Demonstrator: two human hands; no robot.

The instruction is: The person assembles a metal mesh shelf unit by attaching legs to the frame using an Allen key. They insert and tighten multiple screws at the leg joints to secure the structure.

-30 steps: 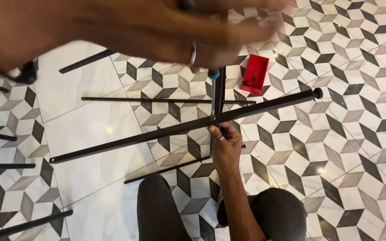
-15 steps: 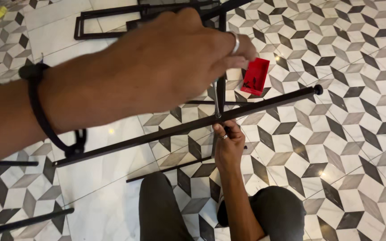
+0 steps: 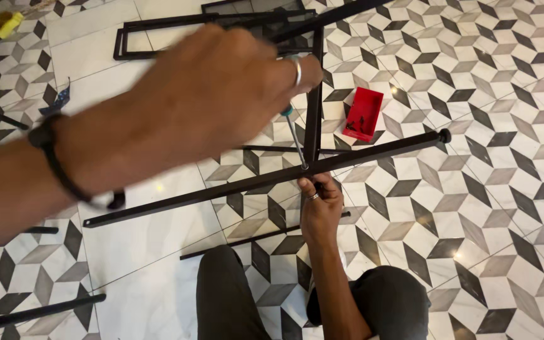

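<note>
Two hands meet mid-frame: my left hand (image 3: 221, 94) grips the screwdriver (image 3: 295, 140), shaft slanting down-right to the long black bar (image 3: 247, 184); my right hand (image 3: 320, 208) pinches underneath.

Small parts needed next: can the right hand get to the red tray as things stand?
Probably not freely: the right hand grips the joint under the long black bar, which crosses between it and the red tray.

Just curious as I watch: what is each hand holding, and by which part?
The left hand grips a screwdriver by its handle end, tip on the joint. The right hand holds the long black bar from below, at that joint.
</note>
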